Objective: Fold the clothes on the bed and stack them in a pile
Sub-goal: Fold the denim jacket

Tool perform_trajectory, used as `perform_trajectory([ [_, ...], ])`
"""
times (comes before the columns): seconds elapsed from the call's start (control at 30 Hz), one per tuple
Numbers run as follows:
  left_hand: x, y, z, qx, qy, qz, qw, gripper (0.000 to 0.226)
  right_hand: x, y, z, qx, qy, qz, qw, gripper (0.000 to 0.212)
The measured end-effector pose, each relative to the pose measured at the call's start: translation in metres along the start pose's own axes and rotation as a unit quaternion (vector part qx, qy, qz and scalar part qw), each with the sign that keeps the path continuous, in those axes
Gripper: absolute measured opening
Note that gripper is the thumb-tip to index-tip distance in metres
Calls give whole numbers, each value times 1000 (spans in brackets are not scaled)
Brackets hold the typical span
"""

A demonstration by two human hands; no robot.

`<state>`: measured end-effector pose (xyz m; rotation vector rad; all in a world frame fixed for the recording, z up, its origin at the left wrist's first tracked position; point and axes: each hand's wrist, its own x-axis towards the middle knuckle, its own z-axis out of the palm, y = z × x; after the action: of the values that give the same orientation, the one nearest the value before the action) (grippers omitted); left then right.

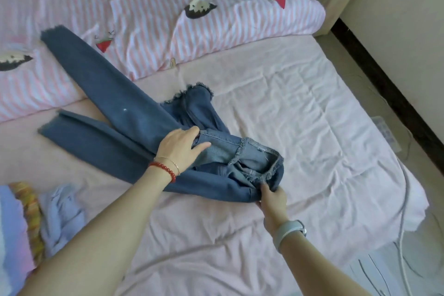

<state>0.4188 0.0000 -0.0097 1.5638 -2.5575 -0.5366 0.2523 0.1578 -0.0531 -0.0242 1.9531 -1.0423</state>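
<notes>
Blue denim, frayed at the hems and waistband: the jeans (134,125) lie on the pink sheet of the bed (300,108), straight ahead of the person, with their long axis running from the bunched waist at the near right to the leg ends at the far left, one leg reaching up onto the striped duvet (192,24). The left hand (181,149) rests with straight fingers flat on the denim near the hips, and the right hand (272,198) pinches the waistband corner at the near edge; the two hands are apart, both at the waist end, so the leg ends lie well away, nearer the left arm. Folding the legs toward the waist would probably mean a reach leftward along that axis. More clothes (60,214), pale blue and multicoloured, sit crumpled at the near left. No brand, label or readable writing shows on anything.
</notes>
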Motion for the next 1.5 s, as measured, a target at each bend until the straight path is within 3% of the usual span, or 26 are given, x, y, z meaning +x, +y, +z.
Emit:
perform_trajectory([
  [0.07,-17,2,-27,-33,55,-54,996,38,-10,-23,-1,-39,28,-72,996,12],
  [0.2,-46,9,-93,-101,166,-114,974,36,-47,-88,-7,-74,-7,-247,966,11],
  [0.4,-105,55,-207,-142,354,-90,920,41,-136,-177,-39,-82,-18,-449,889,4],
  [0.6,-195,111,-292,-171,517,-37,838,31,-240,-223,-102,-15,27,-561,827,13],
  [0.77,-255,144,-320,-229,581,-43,780,24,-299,-253,-150,27,55,-610,790,24],
  [0.87,-273,145,-322,-258,567,-58,780,34,-306,-262,-162,-4,52,-617,785,21],
  [1.0,-275,124,-307,-303,500,-76,807,39,-275,-269,-158,-155,12,-612,775,21],
  [1.1,-244,95,-282,-264,432,-174,845,44,-234,-273,-133,-233,-49,-578,781,19],
  [1.23,-173,58,-244,-167,313,-310,882,34,-163,-285,-73,-368,-90,-496,781,29],
  [1.33,-123,30,-206,-124,205,-411,880,61,-109,-286,-24,-485,-50,-460,742,56],
  [1.4,-108,26,-165,-109,182,-415,885,61,-83,-258,-2,-501,-65,-483,715,58],
  [1.5,-115,38,-82,-84,120,-337,930,55,-54,-176,7,-482,-181,-483,708,48],
])
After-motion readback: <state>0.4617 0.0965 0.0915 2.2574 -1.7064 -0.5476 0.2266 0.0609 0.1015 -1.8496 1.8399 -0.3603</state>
